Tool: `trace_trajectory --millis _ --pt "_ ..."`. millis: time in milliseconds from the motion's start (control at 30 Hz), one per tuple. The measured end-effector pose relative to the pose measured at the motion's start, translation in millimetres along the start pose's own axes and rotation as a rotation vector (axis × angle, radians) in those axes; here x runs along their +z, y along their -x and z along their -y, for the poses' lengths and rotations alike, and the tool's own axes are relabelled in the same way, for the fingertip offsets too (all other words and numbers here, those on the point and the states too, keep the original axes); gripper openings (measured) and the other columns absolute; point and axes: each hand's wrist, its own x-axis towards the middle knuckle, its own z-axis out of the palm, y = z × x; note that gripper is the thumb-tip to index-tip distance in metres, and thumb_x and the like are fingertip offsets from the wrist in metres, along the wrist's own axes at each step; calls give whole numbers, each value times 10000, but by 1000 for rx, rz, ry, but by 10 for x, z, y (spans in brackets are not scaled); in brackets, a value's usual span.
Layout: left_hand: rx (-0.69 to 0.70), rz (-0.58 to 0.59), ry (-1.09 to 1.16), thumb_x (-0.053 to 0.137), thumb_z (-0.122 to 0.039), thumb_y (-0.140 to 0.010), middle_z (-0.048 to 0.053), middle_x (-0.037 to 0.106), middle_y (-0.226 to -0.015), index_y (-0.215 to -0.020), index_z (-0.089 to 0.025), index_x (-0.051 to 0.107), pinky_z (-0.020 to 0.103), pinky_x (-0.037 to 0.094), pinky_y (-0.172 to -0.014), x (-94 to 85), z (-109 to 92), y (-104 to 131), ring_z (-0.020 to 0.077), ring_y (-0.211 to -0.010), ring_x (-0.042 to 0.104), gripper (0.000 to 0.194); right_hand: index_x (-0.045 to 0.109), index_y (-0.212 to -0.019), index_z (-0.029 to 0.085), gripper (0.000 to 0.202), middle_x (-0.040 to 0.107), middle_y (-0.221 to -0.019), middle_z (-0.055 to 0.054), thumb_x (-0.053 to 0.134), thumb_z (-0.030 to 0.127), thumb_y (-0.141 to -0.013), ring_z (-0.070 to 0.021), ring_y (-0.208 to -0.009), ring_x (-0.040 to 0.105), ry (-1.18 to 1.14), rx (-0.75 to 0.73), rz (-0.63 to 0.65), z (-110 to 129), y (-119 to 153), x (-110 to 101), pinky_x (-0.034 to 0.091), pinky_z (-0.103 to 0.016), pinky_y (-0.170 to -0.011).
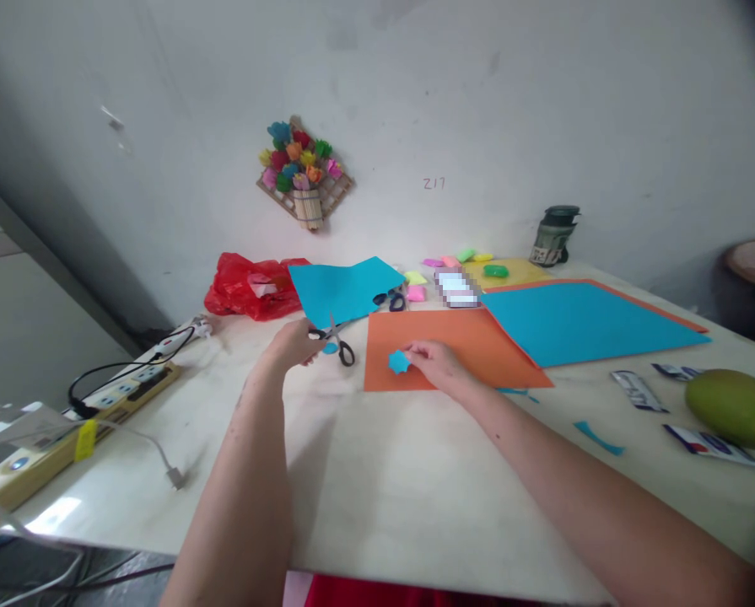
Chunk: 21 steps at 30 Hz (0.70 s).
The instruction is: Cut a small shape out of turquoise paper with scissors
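Note:
My left hand [296,344] is closed on one handle of a pair of scissors [337,334] with black grips. The blades are spread, and the other handle loop hangs free. A small blue round piece [330,348] shows just under the scissors, beside my left fingers; whether the hand touches it I cannot tell. My right hand [437,361] pinches a small blue paper cutout with a wavy edge [399,362]. That cutout is over an orange sheet [459,329] on the table.
Blue sheets [345,291] [585,320], a second pair of scissors [390,299] and a phone [456,287] lie behind my hands. Power strips [124,392] with cables run along the left. Right are blue scraps [598,438], wrappers [638,391] and a green fruit [741,409].

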Motion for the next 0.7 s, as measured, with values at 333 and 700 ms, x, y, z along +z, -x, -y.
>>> trace_trajectory --millis 333,700 --pt "115 -29 211 518 -414 -741 26 562 -493 -600 -164 497 219 420 -424 -23 -182 67 125 -416 543 288 631 -627 197 148 672 -899 -50 546 239 -740 -199 -890 556 302 -90 55 253 -36 281 375 -302 -775" --pt "173 -63 577 446 -413 -815 -16 504 -441 -718 -148 484 193 384 -388 255 -490 69 92 -367 473 284 631 -690 170 170 625 -907 -90 474 154 -750 -196 -834 519 520 -209 111 298 -47 328 353 -299 -734"
